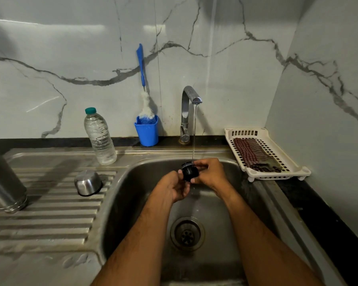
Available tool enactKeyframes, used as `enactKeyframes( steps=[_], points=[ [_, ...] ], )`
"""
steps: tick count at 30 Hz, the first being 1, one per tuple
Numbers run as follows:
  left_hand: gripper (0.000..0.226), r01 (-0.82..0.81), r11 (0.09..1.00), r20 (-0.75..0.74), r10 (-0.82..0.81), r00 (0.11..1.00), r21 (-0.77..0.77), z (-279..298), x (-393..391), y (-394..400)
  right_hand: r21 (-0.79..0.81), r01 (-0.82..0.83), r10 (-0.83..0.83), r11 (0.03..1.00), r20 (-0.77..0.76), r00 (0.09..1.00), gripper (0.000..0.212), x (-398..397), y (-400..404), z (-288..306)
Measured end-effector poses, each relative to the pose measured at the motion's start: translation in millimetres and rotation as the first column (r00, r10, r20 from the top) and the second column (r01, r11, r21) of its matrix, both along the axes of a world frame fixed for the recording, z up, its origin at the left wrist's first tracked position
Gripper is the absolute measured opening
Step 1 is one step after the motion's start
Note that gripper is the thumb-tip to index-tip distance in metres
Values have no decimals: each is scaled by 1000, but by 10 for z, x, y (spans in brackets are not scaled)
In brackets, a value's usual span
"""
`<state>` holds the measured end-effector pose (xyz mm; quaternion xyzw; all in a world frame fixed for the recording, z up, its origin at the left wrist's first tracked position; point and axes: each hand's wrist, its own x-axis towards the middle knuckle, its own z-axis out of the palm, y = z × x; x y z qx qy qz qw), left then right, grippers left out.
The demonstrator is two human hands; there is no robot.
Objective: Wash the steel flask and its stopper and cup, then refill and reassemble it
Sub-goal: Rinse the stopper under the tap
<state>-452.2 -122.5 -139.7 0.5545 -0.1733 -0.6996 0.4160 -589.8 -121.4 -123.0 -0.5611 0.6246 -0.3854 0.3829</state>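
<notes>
We see the black stopper (190, 171) held over the sink (136, 182) under the thin water stream (194, 133) from the tap (187, 112); the left hand (175, 187) has its grip curled around the stopper from below, and the right hand (209, 171) pinches it from the side. The cup (88, 183) lies upside down on the ribbed drainboard (50, 213), and the flask (3, 180) stands at the far left, well apart from the sink. Behind, on the surface, are a bottle (99, 137), a brush (144, 87) in a blue holder (147, 132), and a tray (277, 172) with a cloth (254, 153)
</notes>
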Motion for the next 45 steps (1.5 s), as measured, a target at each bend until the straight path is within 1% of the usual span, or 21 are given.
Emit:
enactKeyframes(
  steps=[2,5,7,10,14,15,16,18,20,22,24,26,27,31,34,36,37,40,45],
  points=[
    [17,5,1000,-9,-6,1000,-31,-1,-2,-1,-4,14,-14,1000,-9,1000,63,1,-3,-10],
    [25,0,997,-108,-9,994,-83,5,-32,-18,8,33,-33,999,0,999,60,-17,-15,-33],
    [26,20,992,-145,-38,989,-121,-6,-66,-18,35,41,-41,999,-12,999,58,-29,-25,-44],
    [36,13,988,-89,-26,996,-151,-36,-118,-42,77,62,-59,995,-38,998,54,-49,-31,-36],
    [70,-90,985,-7,90,996,-144,-67,-159,-88,111,60,-56,992,-41,998,52,-66,-23,-25],
    [75,-101,985,2,103,995,-143,-84,-160,-94,121,51,-46,991,-45,998,50,-64,-24,-31],
    [75,-106,983,18,110,994,-147,-84,-156,-90,131,43,-38,990,-41,998,48,-59,-25,-35],
    [66,-116,979,30,122,992,-167,17,-159,-8,150,47,-49,988,7,999,44,-55,-27,-29],
    [55,-120,976,93,138,986,-182,43,-154,18,173,61,-83,983,121,989,40,-76,-15,-2],
    [46,-92,973,198,136,971,-213,52,-156,23,189,73,-115,979,223,968,37,-113,-8,16],
    [41,-13,965,364,112,924,-264,59,-163,30,177,111,-155,978,258,954,26,-159,-43,10],
    [44,85,953,546,93,833,-291,54,-170,37,153,162,-203,975,306,930,19,-184,-108,3],
    [46,124,950,607,81,790,-288,50,-171,37,143,185,-223,972,333,916,17,-185,-146,12],
    [52,244,927,743,51,667,-283,77,-177,53,80,198,-214,977,382,899,15,-134,-295,109],
    [61,293,918,796,41,603,-269,95,-191,47,0,206,-189,978,400,897,19,-87,-468,209],
    [61,314,914,822,35,568,-256,103,-198,34,-57,206,-169,977,378,910,16,-49,-598,273],
    [58,317,913,827,39,561,-258,104,-201,30,-95,203,-158,975,354,922,15,-27,-664,305],
    [53,328,905,825,45,563,-273,101,-210,12,-185,182,-120,966,301,946,19,65,-814,427],
    [53,333,896,824,62,563,-295,88,-206,-19,-245,122,-47,962,290,956,19,194,-970,551]
  ],
)
